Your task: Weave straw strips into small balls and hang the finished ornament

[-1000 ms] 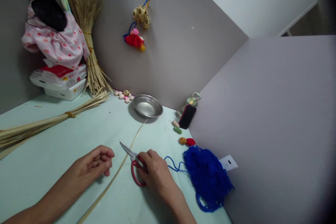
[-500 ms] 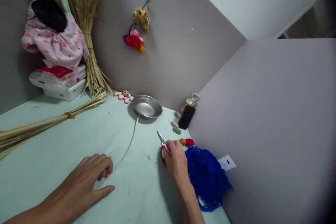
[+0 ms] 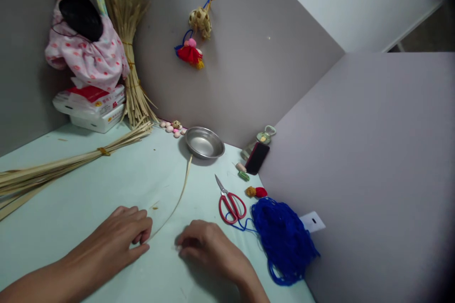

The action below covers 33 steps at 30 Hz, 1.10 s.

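Observation:
My left hand lies on the pale green table with its fingers curled over the near end of a long thin straw strip. The strip curves away to a steel bowl. My right hand rests just to the right, knuckles up, with its fingertips bent down onto the table. Whatever is under them is hidden. Red-handled scissors lie free on the table beyond my right hand, next to a heap of blue yarn.
Tied straw bundles lie at the left and another stands in the corner. Boxes sit under a pink cloth bag. A phone, small beads and little ornaments line the grey partition walls, and a woven ornament hangs above.
My right hand carried the scissors to the right, set them down by the blue yarn, and came back next to my left hand. My left hand stays on the strip's end.

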Each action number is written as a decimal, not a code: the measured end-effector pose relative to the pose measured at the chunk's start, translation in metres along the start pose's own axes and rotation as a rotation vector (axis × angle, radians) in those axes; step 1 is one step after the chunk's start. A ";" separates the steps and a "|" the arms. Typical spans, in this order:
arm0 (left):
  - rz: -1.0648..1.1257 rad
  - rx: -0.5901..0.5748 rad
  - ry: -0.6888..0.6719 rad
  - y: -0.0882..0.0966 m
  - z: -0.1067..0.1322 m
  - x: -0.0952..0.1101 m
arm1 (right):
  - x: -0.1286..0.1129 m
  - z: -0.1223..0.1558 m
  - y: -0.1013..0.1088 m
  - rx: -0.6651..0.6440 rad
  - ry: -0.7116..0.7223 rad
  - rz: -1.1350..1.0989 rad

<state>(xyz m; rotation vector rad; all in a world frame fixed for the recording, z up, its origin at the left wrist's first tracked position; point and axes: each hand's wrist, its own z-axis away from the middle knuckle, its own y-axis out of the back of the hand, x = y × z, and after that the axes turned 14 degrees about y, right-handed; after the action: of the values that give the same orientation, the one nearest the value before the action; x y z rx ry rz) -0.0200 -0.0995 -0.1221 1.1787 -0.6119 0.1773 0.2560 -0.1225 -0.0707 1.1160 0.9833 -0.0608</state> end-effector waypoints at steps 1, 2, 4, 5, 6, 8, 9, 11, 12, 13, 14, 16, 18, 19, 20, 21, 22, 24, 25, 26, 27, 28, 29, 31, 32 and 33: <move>0.014 0.019 -0.010 0.001 -0.001 -0.001 | -0.002 0.000 -0.002 -0.042 0.041 0.052; 0.044 0.050 -0.016 0.004 -0.002 -0.002 | -0.003 -0.001 -0.004 -0.072 0.080 0.116; 0.144 0.152 -0.014 0.013 -0.003 -0.006 | -0.004 -0.003 -0.007 -0.110 0.147 0.271; 0.208 0.207 -0.008 0.019 -0.003 -0.008 | -0.004 -0.004 -0.008 -0.128 0.176 0.356; 0.284 0.280 -0.006 0.026 -0.003 -0.011 | -0.005 -0.006 -0.008 -0.148 0.203 0.441; 0.433 0.394 0.043 0.038 -0.001 -0.016 | -0.005 -0.011 -0.008 -0.178 0.240 0.599; 0.494 0.436 0.078 0.044 0.000 -0.018 | -0.004 -0.015 -0.007 -0.184 0.244 0.659; 0.575 0.480 0.147 0.051 0.002 -0.022 | -0.004 -0.025 -0.003 -0.162 0.215 0.714; 0.600 0.490 0.172 0.053 0.003 -0.023 | -0.003 -0.031 0.000 -0.137 0.196 0.692; 0.619 0.493 0.189 0.054 0.003 -0.024 | -0.001 -0.039 0.003 -0.102 0.182 0.641; 0.636 0.492 0.198 0.054 0.003 -0.024 | 0.000 -0.047 0.006 -0.061 0.171 0.578; 0.661 0.485 0.208 0.053 0.003 -0.025 | 0.005 -0.066 0.010 0.023 0.154 0.486; 0.677 0.467 0.202 0.051 0.002 -0.025 | 0.009 -0.087 0.011 0.071 0.121 0.517; 0.686 0.458 0.198 0.050 0.002 -0.025 | 0.011 -0.096 0.009 0.079 0.108 0.545; 0.694 0.450 0.195 0.050 0.001 -0.025 | 0.012 -0.104 0.007 0.080 0.102 0.576; 0.702 0.439 0.196 0.049 0.001 -0.025 | 0.012 -0.109 0.002 0.073 0.106 0.602; 0.707 0.428 0.198 0.049 0.002 -0.025 | 0.011 -0.113 -0.003 0.059 0.121 0.625; 0.719 0.416 0.200 0.049 0.002 -0.024 | 0.007 -0.112 -0.016 0.014 0.165 0.659; 0.725 0.417 0.197 0.048 0.002 -0.024 | 0.005 -0.108 -0.023 -0.014 0.195 0.674; 0.731 0.422 0.191 0.048 0.003 -0.023 | 0.003 -0.102 -0.031 -0.034 0.226 0.692; 0.736 0.426 0.183 0.048 0.003 -0.022 | 0.001 -0.095 -0.038 -0.048 0.258 0.714; 0.737 0.431 0.178 0.047 0.003 -0.021 | 0.001 -0.088 -0.044 -0.057 0.311 0.750; 0.733 0.428 0.174 0.047 0.003 -0.020 | 0.002 -0.081 -0.048 -0.045 0.346 0.774; 0.720 0.419 0.178 0.047 0.004 -0.018 | 0.006 -0.070 -0.053 -0.012 0.352 0.759; 0.716 0.412 0.184 0.047 0.004 -0.018 | 0.008 -0.067 -0.053 0.012 0.321 0.721; 0.715 0.406 0.191 0.047 0.004 -0.017 | 0.009 -0.066 -0.051 0.033 0.281 0.671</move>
<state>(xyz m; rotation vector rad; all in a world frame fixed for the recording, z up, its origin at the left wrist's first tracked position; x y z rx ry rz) -0.0562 -0.0820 -0.0923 1.2646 -0.8315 1.0483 0.1944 -0.0926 -0.1192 1.4606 0.8073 0.6375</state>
